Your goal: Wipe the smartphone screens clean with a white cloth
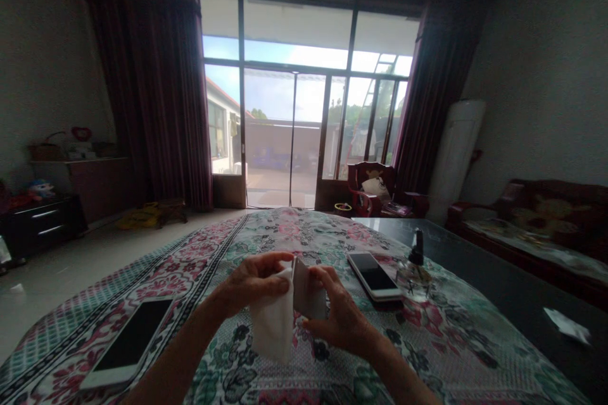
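Note:
My right hand (338, 318) grips a thin flat phone (308, 294) held upright on its edge above the flowered cloth (427, 335). My left hand (256, 280) pinches a white wipe (274, 323) against the phone's left face; the wipe hangs down below my fingers. Both hands meet at the middle of the table, just in front of me.
A white phone (127, 342) lies screen up at the left on the cloth. Another white phone (374, 275) lies right of my hands, beside a small glass bottle with a dark top (415, 273). A scrap of white paper (567, 325) rests on the dark glass table (513, 278).

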Demonstrator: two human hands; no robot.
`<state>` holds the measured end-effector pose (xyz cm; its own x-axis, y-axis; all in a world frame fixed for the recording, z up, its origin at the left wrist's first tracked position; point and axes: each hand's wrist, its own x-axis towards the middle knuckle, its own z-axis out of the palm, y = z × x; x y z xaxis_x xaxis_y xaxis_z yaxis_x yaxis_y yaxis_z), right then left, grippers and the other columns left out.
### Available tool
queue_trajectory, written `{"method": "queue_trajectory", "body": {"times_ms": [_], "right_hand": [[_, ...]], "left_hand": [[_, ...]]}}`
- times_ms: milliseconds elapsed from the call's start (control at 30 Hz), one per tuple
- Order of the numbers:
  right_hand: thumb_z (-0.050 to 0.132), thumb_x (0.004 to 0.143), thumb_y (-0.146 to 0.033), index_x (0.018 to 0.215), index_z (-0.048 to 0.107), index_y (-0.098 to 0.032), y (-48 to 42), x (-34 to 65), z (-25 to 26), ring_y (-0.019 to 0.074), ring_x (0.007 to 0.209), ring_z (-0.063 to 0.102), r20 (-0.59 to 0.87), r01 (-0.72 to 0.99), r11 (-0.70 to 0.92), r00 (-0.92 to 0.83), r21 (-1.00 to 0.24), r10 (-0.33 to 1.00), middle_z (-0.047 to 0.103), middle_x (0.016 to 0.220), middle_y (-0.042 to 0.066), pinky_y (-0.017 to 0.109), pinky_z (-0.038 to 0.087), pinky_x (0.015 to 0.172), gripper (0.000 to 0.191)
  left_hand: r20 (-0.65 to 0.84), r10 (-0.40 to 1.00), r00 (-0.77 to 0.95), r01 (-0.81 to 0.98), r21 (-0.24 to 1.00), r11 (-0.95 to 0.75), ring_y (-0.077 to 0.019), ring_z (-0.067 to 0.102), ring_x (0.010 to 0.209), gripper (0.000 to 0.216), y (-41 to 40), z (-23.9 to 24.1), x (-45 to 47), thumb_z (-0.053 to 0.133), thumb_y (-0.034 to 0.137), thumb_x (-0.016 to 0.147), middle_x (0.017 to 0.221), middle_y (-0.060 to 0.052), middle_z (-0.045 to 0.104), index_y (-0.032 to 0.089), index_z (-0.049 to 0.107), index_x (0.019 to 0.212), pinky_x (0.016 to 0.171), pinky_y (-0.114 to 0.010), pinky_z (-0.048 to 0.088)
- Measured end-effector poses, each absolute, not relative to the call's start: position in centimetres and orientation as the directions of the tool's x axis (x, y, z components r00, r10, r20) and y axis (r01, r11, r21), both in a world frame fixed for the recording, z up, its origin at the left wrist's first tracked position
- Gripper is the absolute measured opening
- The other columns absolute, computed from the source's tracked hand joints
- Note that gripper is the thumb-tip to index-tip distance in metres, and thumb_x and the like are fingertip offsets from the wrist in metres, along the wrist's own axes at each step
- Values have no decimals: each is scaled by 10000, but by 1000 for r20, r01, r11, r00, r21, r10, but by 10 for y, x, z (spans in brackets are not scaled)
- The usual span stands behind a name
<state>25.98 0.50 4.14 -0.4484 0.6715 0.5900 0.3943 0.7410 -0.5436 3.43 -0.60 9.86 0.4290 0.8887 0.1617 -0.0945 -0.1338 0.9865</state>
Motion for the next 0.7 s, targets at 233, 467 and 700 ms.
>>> {"method": "queue_trajectory", "body": {"times_ms": [233,467,700], "right_hand": [[717,548,-110,1204,402,-240,1,257,45,241,1088,445,561,427,751,-499,-504,660,452,1169,59,372,417,922,740],[726,560,-163,1183,417,-243,-2,253,46,235,1083,435,525,504,727,-504,-467,686,445,1187,57,352,409,913,700],[658,588,-151,1239,436,-220,-7,254,49,282,1106,391,509,746,636,-476,-197,717,463,1190,79,417,313,996,691]], "left_hand": [[132,918,374,-24,991,-132,-70,510,574,401,-5,97,32,757,359,687,743,31,621,207,678,1049,525,-191,368],[108,950,291,43,991,-126,-80,503,539,351,0,94,26,716,417,715,665,21,628,170,705,964,514,-196,365],[129,945,300,380,892,-243,-130,549,578,313,12,77,18,626,412,731,695,7,664,161,728,889,524,-215,383]]}}
